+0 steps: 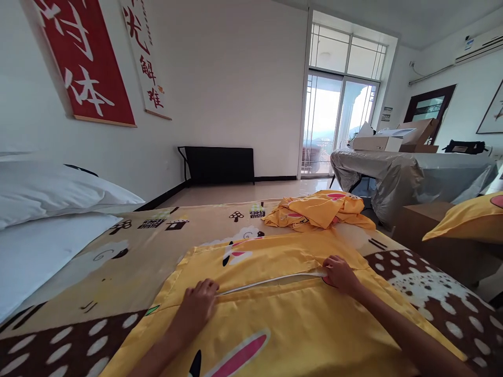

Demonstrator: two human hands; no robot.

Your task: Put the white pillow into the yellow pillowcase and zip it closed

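A yellow pillowcase (271, 309) with a rabbit print lies flat on the bed in front of me. A long slit with a whitish edge (271, 283) runs across it and gapes slightly. At the slit's left end, my left hand (199, 301) has its fingers curled down on the cloth. My right hand (340, 275) pinches the cloth at the right end of the slit. The fingertips of both hands are partly hidden. Beyond the pillowcase lies a crumpled heap of yellow cloth (318, 209) with similar print.
White pillows (58, 193) are stacked at the left on the patterned bedspread (129, 246). To the right, a yellow pillow (469, 217) rests on a cardboard box (416, 222). A plastic-covered table (412, 170) holds boxes. A black folded item (220, 165) leans against the wall.
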